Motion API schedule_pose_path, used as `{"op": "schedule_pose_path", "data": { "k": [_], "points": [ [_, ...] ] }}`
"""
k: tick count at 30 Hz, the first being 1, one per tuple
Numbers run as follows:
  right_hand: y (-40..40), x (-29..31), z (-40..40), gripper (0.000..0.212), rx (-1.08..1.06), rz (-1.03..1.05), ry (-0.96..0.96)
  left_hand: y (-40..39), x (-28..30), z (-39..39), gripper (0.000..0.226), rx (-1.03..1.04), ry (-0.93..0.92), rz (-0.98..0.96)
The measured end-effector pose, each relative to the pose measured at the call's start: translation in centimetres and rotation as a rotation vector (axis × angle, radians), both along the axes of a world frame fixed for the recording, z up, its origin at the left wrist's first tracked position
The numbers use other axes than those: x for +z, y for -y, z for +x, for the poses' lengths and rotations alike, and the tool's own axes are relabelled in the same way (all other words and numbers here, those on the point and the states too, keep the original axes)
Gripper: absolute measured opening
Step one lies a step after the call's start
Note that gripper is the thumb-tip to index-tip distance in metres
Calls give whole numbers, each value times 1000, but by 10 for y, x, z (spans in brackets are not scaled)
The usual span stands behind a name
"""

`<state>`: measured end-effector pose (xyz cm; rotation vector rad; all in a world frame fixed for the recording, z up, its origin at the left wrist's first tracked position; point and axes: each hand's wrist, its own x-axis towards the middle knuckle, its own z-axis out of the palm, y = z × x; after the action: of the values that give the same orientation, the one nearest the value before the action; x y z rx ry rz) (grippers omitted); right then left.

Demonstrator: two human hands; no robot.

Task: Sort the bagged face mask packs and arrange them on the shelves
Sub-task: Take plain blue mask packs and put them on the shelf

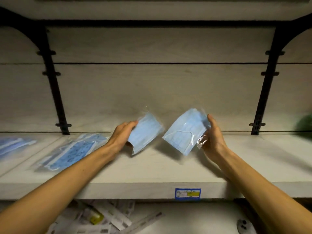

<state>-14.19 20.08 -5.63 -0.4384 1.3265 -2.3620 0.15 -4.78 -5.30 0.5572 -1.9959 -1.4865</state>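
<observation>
Above mid-frame pale wooden shelf [152, 166], placing step: left hand [122, 134] and right hand [213, 137] each pinching a clear-bagged pale blue mask pack [145, 132] [184, 130]; next, probably laying both flat beside lower-left bagged blue packs [70, 151].

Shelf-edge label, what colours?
Shelf-edge label: blue border, white body, yellow patch; head view.

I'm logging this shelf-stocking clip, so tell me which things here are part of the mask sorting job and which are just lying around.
Part of the job:
- mask pack in the left hand
- mask pack in the right hand
- left hand, right hand
- mask packs lying on the shelf
- shelf

Just lying about:
- price label
- printed packets on the lower shelf
- green object at far right, blurred
</observation>
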Motion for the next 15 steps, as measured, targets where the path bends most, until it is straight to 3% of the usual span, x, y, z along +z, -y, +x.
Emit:
{"op": "schedule_pose_path", "data": {
  "k": [6,15],
  "points": [
    [51,9,60,68,223,-100,-116,19,13,73,7,-8,-59,-11],
    [165,19,221,27,97,-163,-351,83,31,268,42,-76,-89,-198]
  ]
}}
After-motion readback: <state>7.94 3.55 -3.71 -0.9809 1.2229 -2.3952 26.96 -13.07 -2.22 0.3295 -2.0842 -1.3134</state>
